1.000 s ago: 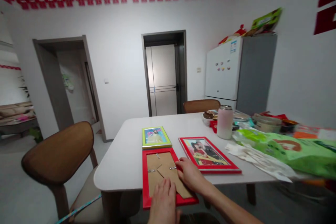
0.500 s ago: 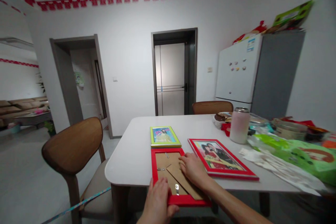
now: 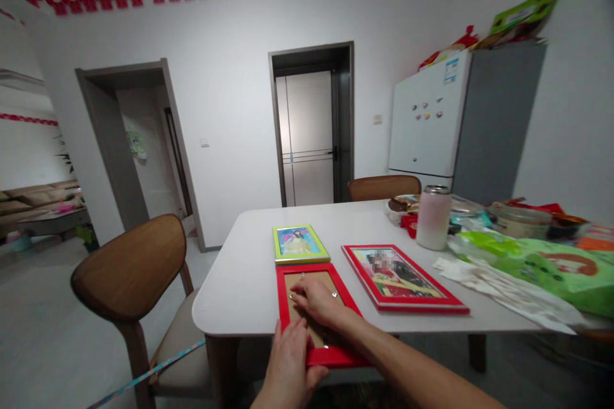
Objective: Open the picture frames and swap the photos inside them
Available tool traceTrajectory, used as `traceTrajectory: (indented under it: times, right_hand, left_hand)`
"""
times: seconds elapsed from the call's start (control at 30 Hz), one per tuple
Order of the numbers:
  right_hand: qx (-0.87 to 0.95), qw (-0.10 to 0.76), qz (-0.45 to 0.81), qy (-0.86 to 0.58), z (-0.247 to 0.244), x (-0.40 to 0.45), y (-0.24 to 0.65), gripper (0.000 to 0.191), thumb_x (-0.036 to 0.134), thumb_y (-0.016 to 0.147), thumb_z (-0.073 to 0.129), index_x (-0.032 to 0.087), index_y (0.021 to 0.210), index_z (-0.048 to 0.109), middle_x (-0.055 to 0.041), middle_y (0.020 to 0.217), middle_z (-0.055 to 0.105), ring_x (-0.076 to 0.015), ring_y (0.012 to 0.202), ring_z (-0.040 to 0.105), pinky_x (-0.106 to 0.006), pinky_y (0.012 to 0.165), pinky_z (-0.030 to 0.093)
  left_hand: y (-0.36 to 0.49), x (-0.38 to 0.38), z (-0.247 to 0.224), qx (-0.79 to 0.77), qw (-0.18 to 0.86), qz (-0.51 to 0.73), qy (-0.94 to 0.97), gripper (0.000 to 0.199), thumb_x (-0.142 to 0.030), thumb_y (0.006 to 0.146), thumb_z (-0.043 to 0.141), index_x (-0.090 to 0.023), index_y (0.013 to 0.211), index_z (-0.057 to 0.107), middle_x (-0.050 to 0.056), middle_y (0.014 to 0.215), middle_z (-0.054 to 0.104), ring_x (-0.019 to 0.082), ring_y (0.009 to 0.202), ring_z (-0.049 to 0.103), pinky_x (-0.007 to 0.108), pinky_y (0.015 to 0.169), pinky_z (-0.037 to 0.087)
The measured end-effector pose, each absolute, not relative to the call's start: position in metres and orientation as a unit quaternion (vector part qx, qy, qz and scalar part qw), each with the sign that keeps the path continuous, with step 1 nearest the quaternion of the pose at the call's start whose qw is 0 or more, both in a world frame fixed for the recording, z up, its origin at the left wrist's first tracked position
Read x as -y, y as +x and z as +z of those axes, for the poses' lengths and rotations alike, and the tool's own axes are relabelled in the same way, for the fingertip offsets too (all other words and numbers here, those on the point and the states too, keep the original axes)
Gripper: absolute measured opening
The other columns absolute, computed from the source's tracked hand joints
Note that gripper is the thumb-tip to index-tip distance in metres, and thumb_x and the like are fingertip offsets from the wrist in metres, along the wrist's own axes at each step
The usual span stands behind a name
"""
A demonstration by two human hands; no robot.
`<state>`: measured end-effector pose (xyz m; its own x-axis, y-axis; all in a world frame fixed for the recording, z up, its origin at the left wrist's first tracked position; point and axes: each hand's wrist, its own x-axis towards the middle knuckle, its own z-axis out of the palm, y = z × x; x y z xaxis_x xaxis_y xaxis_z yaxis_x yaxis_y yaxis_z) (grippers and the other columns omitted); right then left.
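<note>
A red photo frame (image 3: 284,297) lies face down at the table's near edge, its brown backing board showing with small metal clips. My left hand (image 3: 290,358) is closed around the near left corner of this frame, thumb at the near edge. Over the backing, my right hand (image 3: 316,301) has its fingers bent together near the left side of the board. What those fingertips grip, if anything, is hidden, and the support flap cannot be seen. Touching the far end is a lime-green photo frame (image 3: 301,243) with a picture. To the right lies another red photo frame (image 3: 403,278), picture side up.
A pink and white bottle (image 3: 433,217) stands on the white table (image 3: 240,281). Right of it are white gloves (image 3: 508,294), a green plastic package (image 3: 561,275) and a lidded tub (image 3: 520,222). Wooden chairs stand at the left (image 3: 134,268) and far side (image 3: 384,188).
My right hand has moved left and away from me, from the flap at the board's right side to its left side. My left hand keeps its hold. The view has shifted slightly.
</note>
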<state>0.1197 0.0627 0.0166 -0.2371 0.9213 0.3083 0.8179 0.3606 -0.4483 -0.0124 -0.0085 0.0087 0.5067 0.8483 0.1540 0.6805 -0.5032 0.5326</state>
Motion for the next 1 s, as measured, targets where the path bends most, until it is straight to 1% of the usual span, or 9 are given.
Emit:
traceTrajectory:
  times: [0.17,0.27,0.33,0.4,0.53,0.6,0.67,0.8,1.0]
  right_hand:
    - [0.808,0.215,0.234,-0.496,0.028,-0.027,0.154,0.026,0.015,0.060,0.053,0.022,0.082,0.066,-0.0035,0.111,0.052,-0.0143,0.096,0.051,-0.021,0.079,0.038]
    - [0.815,0.206,0.259,-0.476,0.031,-0.009,0.162,0.028,0.013,0.058,0.053,0.025,0.079,0.067,-0.0016,0.118,0.045,-0.0161,0.107,0.043,-0.024,0.089,0.032]
    - [0.816,0.220,0.241,-0.478,0.032,-0.003,0.161,0.023,0.015,0.061,0.053,0.026,0.075,0.068,-0.0013,0.116,0.047,-0.0167,0.107,0.042,-0.027,0.092,0.029]
    - [0.818,0.225,0.229,-0.477,0.033,-0.003,0.157,0.020,0.017,0.061,0.054,0.025,0.073,0.068,-0.0021,0.112,0.050,-0.0174,0.103,0.044,-0.028,0.091,0.031]
    - [0.798,0.246,0.186,-0.518,0.031,-0.025,0.151,0.026,0.021,0.066,0.050,0.020,0.088,0.064,-0.0052,0.102,0.057,-0.0155,0.091,0.052,-0.024,0.078,0.038]
    - [0.763,0.249,0.132,-0.582,0.027,-0.046,0.150,0.028,0.023,0.072,0.044,0.018,0.092,0.062,-0.0059,0.093,0.062,-0.0145,0.085,0.054,-0.022,0.073,0.038]
    - [0.729,0.240,0.092,-0.634,0.022,-0.066,0.149,0.027,0.024,0.075,0.040,0.016,0.086,0.063,-0.0081,0.086,0.063,-0.0158,0.083,0.054,-0.024,0.072,0.037]
    - [0.685,0.233,0.059,-0.687,0.012,-0.091,0.145,0.028,0.027,0.076,0.040,0.013,0.080,0.065,-0.0144,0.092,0.060,-0.0219,0.087,0.052,-0.029,0.071,0.035]
    - [0.681,0.231,0.056,-0.692,0.016,-0.088,0.143,0.028,0.031,0.074,0.044,0.018,0.088,0.064,-0.0102,0.095,0.061,-0.0194,0.085,0.053,-0.026,0.068,0.036]
  left_hand:
    - [-0.016,0.007,0.006,-0.457,0.209,0.200,0.841,0.051,-0.027,0.066,0.057,-0.013,0.114,0.045,0.010,0.120,0.047,0.023,0.115,0.035,0.038,0.102,0.014]
    - [-0.016,0.006,0.001,-0.463,0.207,0.206,0.837,0.049,-0.027,0.065,0.057,-0.014,0.111,0.047,0.010,0.122,0.045,0.023,0.116,0.034,0.037,0.101,0.016]
    - [-0.016,0.006,0.000,-0.466,0.207,0.208,0.835,0.050,-0.026,0.064,0.058,-0.014,0.111,0.047,0.011,0.124,0.043,0.024,0.116,0.034,0.038,0.100,0.018]
    - [-0.015,0.007,0.001,-0.462,0.206,0.214,0.836,0.050,-0.025,0.062,0.059,-0.014,0.110,0.049,0.012,0.124,0.043,0.025,0.116,0.035,0.041,0.099,0.020]
    - [-0.015,0.011,0.007,-0.444,0.203,0.231,0.842,0.042,-0.021,0.061,0.059,-0.014,0.102,0.054,0.012,0.117,0.049,0.026,0.112,0.039,0.047,0.099,0.017]
    - [-0.014,0.011,0.007,-0.439,0.202,0.235,0.843,0.046,-0.020,0.061,0.060,-0.012,0.106,0.051,0.014,0.115,0.051,0.026,0.112,0.040,0.048,0.100,0.014]
    - [-0.013,0.008,0.004,-0.437,0.203,0.232,0.845,0.057,-0.020,0.060,0.061,-0.008,0.113,0.045,0.017,0.117,0.049,0.027,0.114,0.038,0.048,0.100,0.013]
    - [-0.011,0.003,-0.002,-0.432,0.212,0.212,0.850,0.067,-0.021,0.058,0.064,-0.002,0.118,0.039,0.021,0.117,0.048,0.028,0.115,0.035,0.047,0.101,0.013]
    - [-0.009,0.004,0.001,-0.439,0.223,0.221,0.842,0.067,-0.019,0.056,0.065,-0.004,0.117,0.041,0.020,0.118,0.047,0.028,0.115,0.035,0.046,0.101,0.013]
